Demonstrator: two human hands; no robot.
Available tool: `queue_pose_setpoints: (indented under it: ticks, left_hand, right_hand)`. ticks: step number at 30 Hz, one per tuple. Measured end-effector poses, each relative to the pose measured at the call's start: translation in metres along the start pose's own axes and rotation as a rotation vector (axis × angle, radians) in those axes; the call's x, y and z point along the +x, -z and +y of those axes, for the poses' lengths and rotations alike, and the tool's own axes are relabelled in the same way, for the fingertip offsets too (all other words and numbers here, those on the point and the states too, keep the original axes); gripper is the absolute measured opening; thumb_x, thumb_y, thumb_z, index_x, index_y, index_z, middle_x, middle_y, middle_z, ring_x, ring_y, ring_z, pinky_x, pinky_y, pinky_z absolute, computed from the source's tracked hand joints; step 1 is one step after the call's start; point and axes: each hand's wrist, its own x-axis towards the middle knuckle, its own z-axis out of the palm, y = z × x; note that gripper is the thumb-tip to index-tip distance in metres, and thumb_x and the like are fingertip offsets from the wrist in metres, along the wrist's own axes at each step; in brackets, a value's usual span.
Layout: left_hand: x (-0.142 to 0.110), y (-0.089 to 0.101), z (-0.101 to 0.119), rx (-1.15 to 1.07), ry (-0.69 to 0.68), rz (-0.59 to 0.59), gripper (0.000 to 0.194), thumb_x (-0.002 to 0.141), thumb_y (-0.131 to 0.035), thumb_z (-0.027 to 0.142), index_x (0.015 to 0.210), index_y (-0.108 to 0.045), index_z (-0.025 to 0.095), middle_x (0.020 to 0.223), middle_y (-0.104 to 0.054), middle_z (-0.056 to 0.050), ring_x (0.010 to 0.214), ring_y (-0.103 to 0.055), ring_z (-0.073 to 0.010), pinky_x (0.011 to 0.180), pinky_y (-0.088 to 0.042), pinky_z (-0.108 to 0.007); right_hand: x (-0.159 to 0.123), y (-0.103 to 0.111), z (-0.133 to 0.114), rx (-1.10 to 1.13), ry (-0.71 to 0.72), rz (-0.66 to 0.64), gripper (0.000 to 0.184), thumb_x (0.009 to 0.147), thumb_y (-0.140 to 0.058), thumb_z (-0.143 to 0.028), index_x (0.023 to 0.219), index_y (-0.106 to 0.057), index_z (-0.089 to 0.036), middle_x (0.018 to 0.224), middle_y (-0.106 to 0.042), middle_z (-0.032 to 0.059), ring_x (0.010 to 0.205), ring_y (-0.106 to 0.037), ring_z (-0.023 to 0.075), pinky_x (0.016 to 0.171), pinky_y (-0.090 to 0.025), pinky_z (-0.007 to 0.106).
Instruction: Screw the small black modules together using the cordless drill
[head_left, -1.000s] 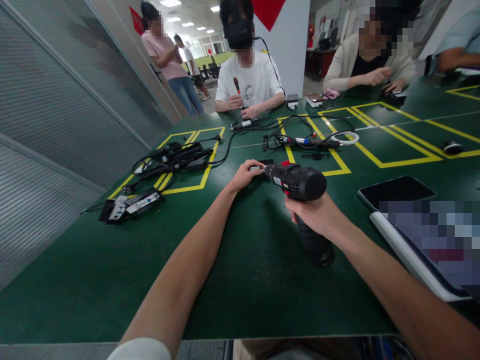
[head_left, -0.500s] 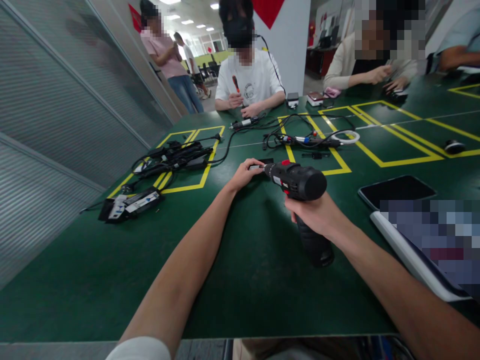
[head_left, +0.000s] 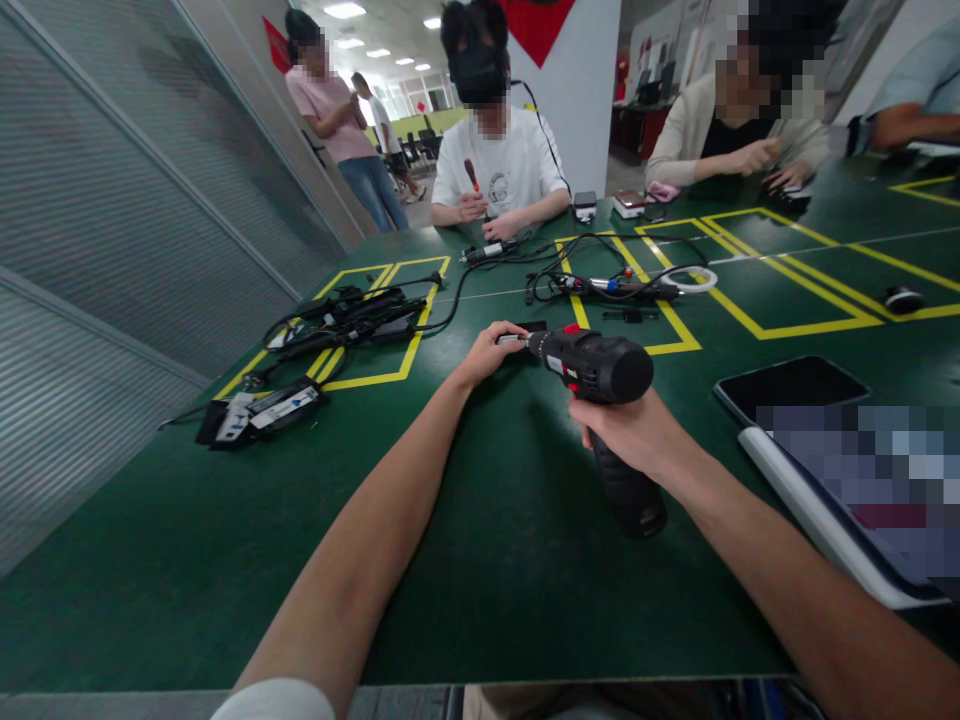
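A black cordless drill with red accents is in my right hand, whose fingers wrap round the grip below the body. The drill lies level, its chuck pointing left and away. At the chuck's front end, my left hand is closed, thumb and fingers together. A small pale piece shows at those fingertips, but it is too small to name. Just behind the fingertips lies a flat black object, partly hidden by the hand and the drill.
Black cables and devices lie left on the green table. More cabled tools lie beyond the drill. A phone and a white-edged tablet are at right. A person opposite holds a screwdriver; others are behind and at right.
The view has tilted very slightly. Both hands and the drill stay in nearly the same place, with the same holds.
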Motion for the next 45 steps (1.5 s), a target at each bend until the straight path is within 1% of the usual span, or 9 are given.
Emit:
queue_pose_setpoints:
  ticks: [7, 14, 21, 28, 34, 40, 45]
  left_hand:
    - [0.0007, 0.0003, -0.0028, 0.007, 0.024, 0.002, 0.026, 0.075, -0.065, 0.034, 0.098, -0.069, 0.022, 0.111, -0.067, -0.004, 0.109, -0.057, -0.0225, 0.103, -0.04, -0.039]
    - [0.0008, 0.0008, -0.0062, 0.023, -0.01, 0.003, 0.029, 0.076, -0.065, 0.037, 0.099, -0.069, 0.021, 0.11, -0.067, -0.004, 0.107, -0.058, -0.0215, 0.103, -0.04, -0.038]
    - [0.0004, 0.0004, -0.0071, 0.032, -0.005, -0.003, 0.03, 0.076, -0.064, 0.038, 0.1, -0.069, 0.021, 0.111, -0.067, -0.004, 0.105, -0.058, -0.0206, 0.1, -0.043, -0.036]
    - [-0.0005, 0.0011, -0.0039, 0.033, 0.006, 0.002, 0.03, 0.076, -0.065, 0.038, 0.1, -0.069, 0.022, 0.111, -0.066, -0.004, 0.108, -0.057, -0.0221, 0.102, -0.041, -0.038]
    - [0.0007, 0.0005, -0.0067, 0.015, -0.018, 0.002, 0.028, 0.076, -0.065, 0.037, 0.099, -0.069, 0.021, 0.11, -0.067, -0.004, 0.107, -0.058, -0.0209, 0.102, -0.041, -0.038]
    - [0.0017, 0.0003, -0.0087, 0.018, -0.031, -0.003, 0.029, 0.076, -0.065, 0.037, 0.1, -0.068, 0.021, 0.108, -0.067, -0.004, 0.107, -0.057, -0.0204, 0.103, -0.04, -0.037]
    - [0.0018, 0.0009, -0.006, 0.035, -0.028, -0.009, 0.029, 0.077, -0.065, 0.037, 0.1, -0.068, 0.021, 0.107, -0.066, -0.004, 0.105, -0.057, -0.0201, 0.101, -0.041, -0.036]
  right_hand:
    - [0.0008, -0.002, 0.0031, -0.014, -0.006, 0.018, 0.013, 0.07, -0.057, -0.023, 0.058, -0.054, -0.02, 0.052, -0.06, 0.0028, 0.048, -0.058, 0.0159, 0.048, -0.043, 0.028]
    - [0.0005, -0.0034, 0.0044, -0.02, -0.01, 0.027, 0.01, 0.07, -0.058, -0.024, 0.062, -0.055, -0.019, 0.053, -0.061, 0.0033, 0.05, -0.059, 0.0171, 0.049, -0.044, 0.029]
    - [-0.0005, -0.003, 0.0029, -0.038, -0.023, 0.015, 0.009, 0.07, -0.058, -0.024, 0.063, -0.054, -0.019, 0.053, -0.06, 0.0027, 0.049, -0.057, 0.0162, 0.049, -0.043, 0.029]
    - [0.0, -0.0023, 0.0024, 0.008, -0.015, 0.011, 0.009, 0.072, -0.058, -0.025, 0.065, -0.056, -0.019, 0.055, -0.059, 0.0025, 0.05, -0.057, 0.0159, 0.051, -0.044, 0.029]
    - [0.0013, -0.0023, 0.0034, 0.028, -0.029, 0.005, 0.008, 0.071, -0.057, -0.023, 0.064, -0.056, -0.019, 0.054, -0.059, 0.0028, 0.05, -0.056, 0.0157, 0.05, -0.043, 0.029]
    - [0.0029, -0.0036, 0.0077, 0.028, -0.001, 0.014, 0.007, 0.072, -0.058, -0.024, 0.068, -0.059, -0.018, 0.055, -0.06, 0.0029, 0.051, -0.058, 0.0163, 0.051, -0.044, 0.029]
    - [0.0027, -0.0038, 0.0082, 0.031, 0.007, 0.015, 0.008, 0.072, -0.059, -0.025, 0.075, -0.061, -0.018, 0.055, -0.06, 0.0028, 0.05, -0.058, 0.0162, 0.051, -0.044, 0.029]
